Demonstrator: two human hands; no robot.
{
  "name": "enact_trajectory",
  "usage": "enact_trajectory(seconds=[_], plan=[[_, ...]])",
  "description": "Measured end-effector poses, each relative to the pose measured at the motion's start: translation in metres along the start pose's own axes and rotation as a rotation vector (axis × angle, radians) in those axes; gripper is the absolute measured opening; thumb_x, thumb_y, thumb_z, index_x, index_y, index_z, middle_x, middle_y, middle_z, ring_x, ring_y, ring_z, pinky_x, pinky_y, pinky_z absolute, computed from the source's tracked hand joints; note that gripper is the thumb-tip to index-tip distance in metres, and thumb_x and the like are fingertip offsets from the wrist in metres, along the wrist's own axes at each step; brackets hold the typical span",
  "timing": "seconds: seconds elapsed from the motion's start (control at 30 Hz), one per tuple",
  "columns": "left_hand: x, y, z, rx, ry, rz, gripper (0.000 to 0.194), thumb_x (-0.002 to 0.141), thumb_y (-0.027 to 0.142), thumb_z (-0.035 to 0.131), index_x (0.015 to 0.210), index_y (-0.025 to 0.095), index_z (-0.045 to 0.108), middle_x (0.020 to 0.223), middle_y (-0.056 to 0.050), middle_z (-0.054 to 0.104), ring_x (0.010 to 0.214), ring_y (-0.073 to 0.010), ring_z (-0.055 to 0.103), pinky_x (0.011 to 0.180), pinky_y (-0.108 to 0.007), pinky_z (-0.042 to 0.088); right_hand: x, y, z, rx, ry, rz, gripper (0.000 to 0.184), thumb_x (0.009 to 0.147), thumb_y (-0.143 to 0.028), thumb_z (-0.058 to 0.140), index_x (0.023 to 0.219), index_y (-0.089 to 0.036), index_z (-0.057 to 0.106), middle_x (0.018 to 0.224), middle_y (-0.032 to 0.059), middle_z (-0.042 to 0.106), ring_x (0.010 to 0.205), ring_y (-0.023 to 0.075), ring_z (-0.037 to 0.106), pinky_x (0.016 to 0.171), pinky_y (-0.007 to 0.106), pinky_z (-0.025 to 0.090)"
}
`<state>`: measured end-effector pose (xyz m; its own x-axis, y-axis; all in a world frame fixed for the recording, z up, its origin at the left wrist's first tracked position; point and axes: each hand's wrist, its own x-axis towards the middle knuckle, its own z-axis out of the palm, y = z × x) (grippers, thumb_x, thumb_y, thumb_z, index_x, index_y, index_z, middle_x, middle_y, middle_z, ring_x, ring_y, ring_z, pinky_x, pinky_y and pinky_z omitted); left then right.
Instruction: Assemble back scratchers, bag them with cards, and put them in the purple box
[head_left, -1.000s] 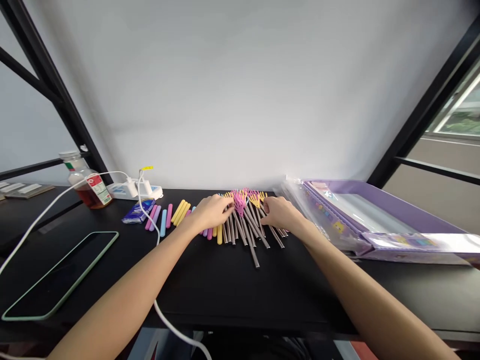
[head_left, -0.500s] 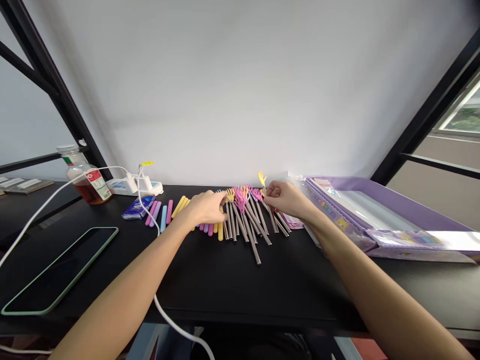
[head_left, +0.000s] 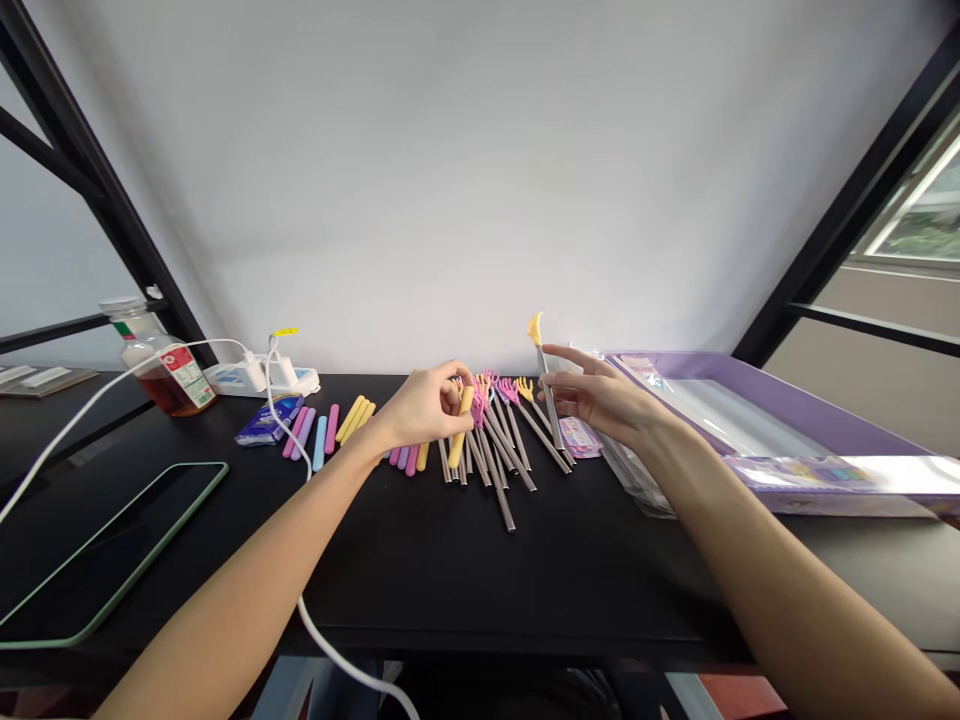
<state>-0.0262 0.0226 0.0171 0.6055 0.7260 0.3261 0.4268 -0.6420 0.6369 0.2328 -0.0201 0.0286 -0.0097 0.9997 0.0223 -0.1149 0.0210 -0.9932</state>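
Observation:
My left hand (head_left: 439,405) pinches a yellow tube-shaped handle (head_left: 460,428) upright between thumb and fingers, just above the desk. In my right hand (head_left: 592,390) is a back scratcher (head_left: 551,395) with a yellow claw and a metal rod; it is held near its top, rod end downward. Between the hands lies a heap of metal-rod back scratchers (head_left: 504,450) with pink, yellow and purple claws. Under and beside my left wrist are more coloured handles (head_left: 412,460) in pink, purple and yellow, partly hidden by the hand.
A purple box (head_left: 675,365) with clear plastic bags (head_left: 637,480) stands at the right. Pink cards (head_left: 580,438) lie near it. At left are a phone (head_left: 112,550), a blue packet (head_left: 270,420), a power strip (head_left: 300,382) and a bottle (head_left: 169,375). A white cable (head_left: 330,645) crosses the desk.
My left hand has lifted a yellow handle from the row and moved slightly right. My right hand has raised the yellow-clawed back scratcher and shifted right, away from the heap.

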Motion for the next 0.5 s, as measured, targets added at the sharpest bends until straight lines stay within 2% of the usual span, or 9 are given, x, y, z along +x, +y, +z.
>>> enact_trajectory(seconds=[0.07, 0.17, 0.33, 0.5], plan=[[0.001, 0.003, 0.004, -0.155, 0.032, 0.022, 0.035, 0.075, 0.022, 0.066, 0.110, 0.020, 0.063, 0.069, 0.005, 0.064, 0.065, -0.0121, 0.063, 0.065, -0.024, 0.051, -0.005, -0.006, 0.000, 0.036, -0.025, -0.048, 0.049, 0.075, -0.022, 0.077, 0.121, -0.021, 0.062, 0.086, 0.0035, 0.066, 0.077, 0.0160, 0.064, 0.072, 0.030, 0.055], [0.001, 0.006, 0.010, -0.279, 0.037, 0.033, 0.037, 0.080, 0.025, 0.069, 0.116, 0.017, 0.066, 0.079, 0.000, 0.068, 0.074, -0.0141, 0.068, 0.072, -0.026, 0.056, -0.010, -0.011, 0.004, 0.096, -0.023, -0.207, 0.036, 0.077, -0.027, 0.076, 0.111, -0.023, 0.063, 0.087, 0.0021, 0.063, 0.083, 0.0170, 0.064, 0.079, 0.031, 0.056], [0.000, 0.010, 0.021, -0.288, 0.009, 0.072, 0.044, 0.086, 0.029, 0.069, 0.128, 0.017, 0.062, 0.092, -0.004, 0.074, 0.085, -0.0174, 0.072, 0.084, -0.031, 0.058, -0.007, -0.005, 0.010, 0.235, 0.022, -0.472, 0.026, 0.078, -0.025, 0.079, 0.096, -0.028, 0.061, 0.088, -0.0017, 0.063, 0.090, 0.0162, 0.066, 0.091, 0.033, 0.055], [-0.002, 0.014, 0.029, -0.322, 0.044, 0.093, 0.042, 0.085, 0.031, 0.074, 0.122, 0.016, 0.064, 0.101, -0.007, 0.076, 0.093, -0.0199, 0.073, 0.088, -0.032, 0.058, -0.007, -0.004, 0.012, 0.244, 0.021, -0.550, 0.025, 0.079, -0.022, 0.079, 0.093, -0.028, 0.060, 0.088, -0.0009, 0.065, 0.093, 0.0166, 0.066, 0.088, 0.033, 0.056]])
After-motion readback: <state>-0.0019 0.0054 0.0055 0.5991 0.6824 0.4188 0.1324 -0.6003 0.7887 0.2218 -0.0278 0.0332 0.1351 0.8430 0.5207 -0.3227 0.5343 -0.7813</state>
